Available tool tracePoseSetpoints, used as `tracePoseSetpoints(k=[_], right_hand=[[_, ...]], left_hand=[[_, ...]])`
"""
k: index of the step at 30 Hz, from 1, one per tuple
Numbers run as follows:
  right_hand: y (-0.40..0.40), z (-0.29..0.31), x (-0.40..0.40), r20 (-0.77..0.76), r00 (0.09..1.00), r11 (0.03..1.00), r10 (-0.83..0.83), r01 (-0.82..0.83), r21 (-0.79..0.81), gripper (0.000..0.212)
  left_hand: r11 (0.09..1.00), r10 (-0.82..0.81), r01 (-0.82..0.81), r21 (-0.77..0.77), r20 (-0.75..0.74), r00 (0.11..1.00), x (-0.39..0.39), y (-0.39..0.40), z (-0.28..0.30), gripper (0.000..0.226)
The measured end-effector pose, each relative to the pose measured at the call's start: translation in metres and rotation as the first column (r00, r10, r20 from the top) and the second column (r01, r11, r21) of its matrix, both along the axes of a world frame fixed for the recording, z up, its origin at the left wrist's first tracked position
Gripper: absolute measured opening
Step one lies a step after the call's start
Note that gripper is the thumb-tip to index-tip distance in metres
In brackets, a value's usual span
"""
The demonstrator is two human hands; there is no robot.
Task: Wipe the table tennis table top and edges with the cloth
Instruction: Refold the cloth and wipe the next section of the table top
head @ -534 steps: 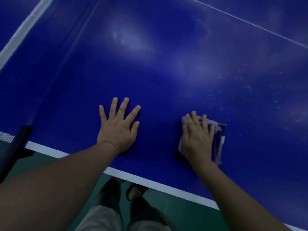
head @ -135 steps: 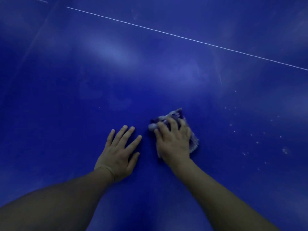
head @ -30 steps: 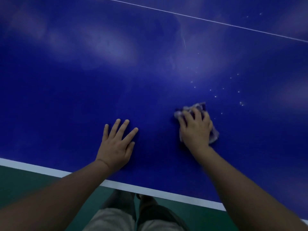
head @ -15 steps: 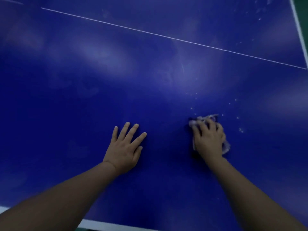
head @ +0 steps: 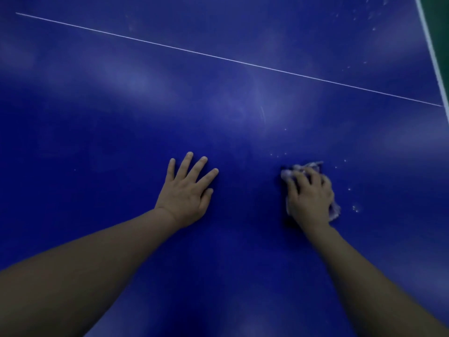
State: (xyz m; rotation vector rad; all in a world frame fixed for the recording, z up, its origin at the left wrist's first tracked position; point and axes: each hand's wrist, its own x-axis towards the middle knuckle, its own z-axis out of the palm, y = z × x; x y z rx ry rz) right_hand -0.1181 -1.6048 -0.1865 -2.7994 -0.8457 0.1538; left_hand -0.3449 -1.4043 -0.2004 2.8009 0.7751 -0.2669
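1. The right hand (head: 309, 197) lies on a crumpled pale cloth (head: 333, 210), its fingers bent over the bunched fabric and pressing it down on the blue table tennis table top (head: 121, 142)
2. Most of the cloth is hidden under that palm; only a rumpled edge shows beyond the fingertips and a flap sticks out past the little-finger side near the wrist
3. The left hand (head: 187, 190) rests flat on the table well to the left of the cloth hand, fingers straight and spread apart, holding nothing
4. Both bare forearms run back toward the bottom of the view, where they are cut off
5. Small pale specks (head: 356, 207) dot the surface just to the right of the cloth and just ahead of it; more are scattered far ahead to the right, and what they are cannot be told
6. A short pale streak (head: 263, 115) sits ahead of the cloth hand, among soft cloudy reflections that make the surface hard to read
7. A thin white centre line (head: 230, 60) crosses the table well ahead of both hands
8. The white-striped table edge (head: 435, 57) runs far off to the right of the cloth hand, with a sliver of green floor (head: 441, 10) beyond it
9. Bare blue surface stretches left of the flat hand and ahead of both hands up to the line
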Motion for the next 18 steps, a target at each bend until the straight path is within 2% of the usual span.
tracePoseSetpoints(k=[2,4,6,9,11,13,15,18], right_hand=[[0.049,-0.004,0.024,-0.015,0.996,0.996,-0.085,0.085,0.025,0.036],[0.096,-0.005,0.024,-0.041,0.994,0.994,-0.099,0.101,0.05,0.038],[0.115,-0.011,-0.006,-0.004,0.999,0.999,0.042,-0.042,0.031,0.034],[0.082,-0.011,-0.051,0.027,0.944,0.943,0.329,-0.33,0.035,0.034],[0.055,-0.009,-0.034,0.02,0.918,0.918,0.395,-0.396,0.021,0.04],[0.049,-0.005,-0.001,0.054,0.938,0.939,0.343,-0.342,-0.032,0.041],[0.069,-0.005,0.031,0.086,0.986,0.99,0.144,-0.144,-0.003,0.036],[0.135,-0.004,0.069,-0.026,0.99,0.988,-0.137,0.139,0.071,0.041]], left_hand=[[1.0,-0.004,0.004,-0.002,0.008,1.0,0.009,0.01,0.0,0.058],[1.0,-0.006,0.006,0.002,0.008,1.0,0.018,0.017,-0.001,0.058],[1.0,-0.001,0.0,0.009,0.01,1.0,0.028,0.025,-0.001,0.06],[1.0,0.01,-0.011,0.017,0.026,1.0,0.043,0.038,-0.003,0.062],[1.0,-0.003,0.003,0.02,0.038,0.999,0.052,0.049,-0.005,0.06],[1.0,-0.013,0.011,0.027,0.043,0.999,0.062,0.06,-0.006,0.06],[1.0,-0.004,0.002,0.03,0.049,0.999,0.069,0.069,-0.006,0.06],[1.0,0.018,-0.019,0.007,0.055,0.998,0.08,0.075,-0.008,0.061]])
